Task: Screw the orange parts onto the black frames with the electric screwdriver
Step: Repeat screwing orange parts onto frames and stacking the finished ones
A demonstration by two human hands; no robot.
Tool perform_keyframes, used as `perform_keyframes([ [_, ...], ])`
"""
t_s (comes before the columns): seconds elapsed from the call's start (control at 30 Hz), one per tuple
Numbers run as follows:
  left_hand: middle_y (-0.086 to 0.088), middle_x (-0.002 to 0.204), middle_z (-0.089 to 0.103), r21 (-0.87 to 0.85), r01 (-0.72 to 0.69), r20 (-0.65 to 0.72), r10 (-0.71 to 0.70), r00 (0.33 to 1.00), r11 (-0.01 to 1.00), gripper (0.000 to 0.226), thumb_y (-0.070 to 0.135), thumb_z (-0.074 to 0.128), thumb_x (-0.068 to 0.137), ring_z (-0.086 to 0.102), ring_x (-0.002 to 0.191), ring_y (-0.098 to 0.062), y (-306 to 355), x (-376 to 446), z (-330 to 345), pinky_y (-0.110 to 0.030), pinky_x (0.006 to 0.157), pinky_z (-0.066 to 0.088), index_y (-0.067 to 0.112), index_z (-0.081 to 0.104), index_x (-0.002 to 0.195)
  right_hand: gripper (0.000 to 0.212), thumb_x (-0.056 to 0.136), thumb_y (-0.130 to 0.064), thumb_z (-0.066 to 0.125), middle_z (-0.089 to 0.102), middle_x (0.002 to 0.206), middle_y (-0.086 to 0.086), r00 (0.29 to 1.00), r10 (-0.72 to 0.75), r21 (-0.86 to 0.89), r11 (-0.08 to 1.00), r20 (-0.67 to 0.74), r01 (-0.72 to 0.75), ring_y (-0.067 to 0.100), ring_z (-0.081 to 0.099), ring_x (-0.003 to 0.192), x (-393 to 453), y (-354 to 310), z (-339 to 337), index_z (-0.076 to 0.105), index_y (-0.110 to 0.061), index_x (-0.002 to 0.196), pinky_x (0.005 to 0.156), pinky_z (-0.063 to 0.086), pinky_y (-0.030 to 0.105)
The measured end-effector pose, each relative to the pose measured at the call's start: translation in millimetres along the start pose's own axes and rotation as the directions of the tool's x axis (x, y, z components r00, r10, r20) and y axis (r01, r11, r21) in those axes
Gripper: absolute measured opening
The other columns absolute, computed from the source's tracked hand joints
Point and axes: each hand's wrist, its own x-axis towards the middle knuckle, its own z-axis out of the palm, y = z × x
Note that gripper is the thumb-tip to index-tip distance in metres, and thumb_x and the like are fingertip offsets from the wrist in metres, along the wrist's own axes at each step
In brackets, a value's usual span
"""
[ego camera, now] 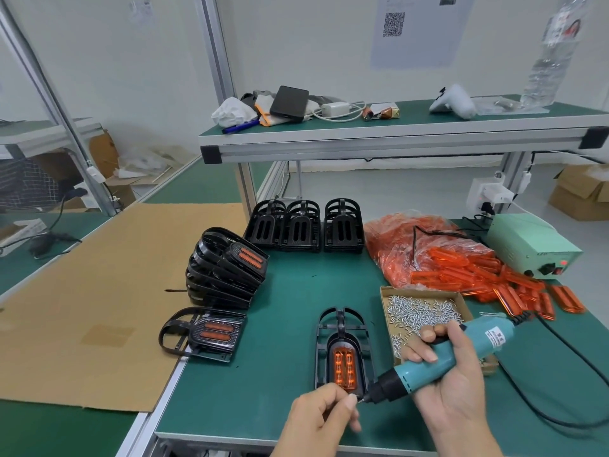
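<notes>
A black frame (342, 328) lies on the green mat near the front edge, with an orange part (344, 362) seated in its oval recess. My right hand (451, 380) grips the teal electric screwdriver (445, 361), which is tilted with its black tip pointing left and down toward the frame's near end. My left hand (324, 415) pinches something small, apparently a screw, against the bit tip; the item itself is too small to make out.
A cardboard tray of screws (425, 308) sits right of the frame. Loose orange parts (461, 268) spill from a bag behind it. Empty black frames (304, 225) stand at the back; finished ones (227, 268) are stacked left, one more (211, 333) lying flat. A power supply box (527, 245) stands at right.
</notes>
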Motion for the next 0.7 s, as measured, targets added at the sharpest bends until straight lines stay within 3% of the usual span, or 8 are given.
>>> perform_keyframes([
  [0.07,0.011,0.091,0.076,0.008,-0.007,0.016,0.007,1.000,1.000,0.017,0.042,0.055,0.100,0.055,0.069,-0.001,0,-1,-3,-0.016,0.070,0.048,0.039,0.067,0.088,0.020,0.083,-0.030,0.075,0.053,0.075,-0.001,1.000,0.000,-0.010,1.000,-0.011,0.000,0.007,0.042,0.051,2,1,3,0.061,-0.019,0.075,0.052,0.044,0.020],
  [0.17,0.015,0.089,0.072,0.108,-0.069,0.011,0.068,0.998,0.992,0.019,0.050,0.055,0.095,0.052,0.068,0.002,-2,2,-10,-0.013,0.068,0.043,0.036,0.067,0.090,0.022,0.093,-0.027,0.063,0.054,0.073,0.000,1.000,-0.005,-0.034,0.999,-0.017,0.005,0.007,0.043,0.049,7,2,9,0.062,-0.019,0.073,0.050,0.045,0.021],
  [0.27,0.018,0.087,0.062,0.379,-0.239,-0.008,0.262,0.965,0.894,0.020,0.048,0.056,0.097,0.054,0.085,-0.003,-8,17,-16,-0.018,0.077,0.041,0.031,0.063,0.090,0.017,0.091,-0.026,0.067,0.056,0.072,0.001,1.000,-0.007,-0.129,0.992,-0.002,0.006,0.008,0.045,0.049,16,4,21,0.062,-0.018,0.076,0.051,0.045,0.021],
  [0.37,0.019,0.089,0.059,0.514,-0.361,-0.016,0.430,0.903,0.778,0.012,0.039,0.064,0.096,0.050,0.091,-0.004,-12,41,-18,-0.031,0.082,0.043,0.029,0.068,0.089,0.018,0.085,-0.024,0.074,0.059,0.072,0.005,0.998,-0.044,-0.254,0.966,0.053,0.056,0.011,0.046,0.049,29,7,41,0.057,-0.018,0.084,0.051,0.043,0.022],
  [0.53,0.017,0.079,0.055,0.714,-0.342,-0.070,0.549,0.833,0.610,0.012,0.041,0.069,0.090,0.049,0.090,-0.013,-14,83,-15,-0.033,0.078,0.038,0.031,0.076,0.086,0.017,0.083,-0.023,0.078,0.066,0.071,0.010,0.977,-0.133,-0.539,0.818,0.168,0.204,0.017,0.049,0.050,53,22,76,0.067,-0.029,0.071,0.050,0.045,0.026],
  [0.7,0.017,0.077,0.056,0.752,-0.242,-0.144,0.512,0.847,0.613,0.020,0.042,0.065,0.092,0.047,0.090,-0.015,-20,105,-5,-0.033,0.081,0.036,0.030,0.076,0.080,0.023,0.087,-0.027,0.078,0.072,0.072,0.011,0.970,-0.111,-0.734,0.637,0.218,0.237,0.015,0.054,0.055,70,44,87,0.069,-0.026,0.067,0.056,0.048,0.027],
])
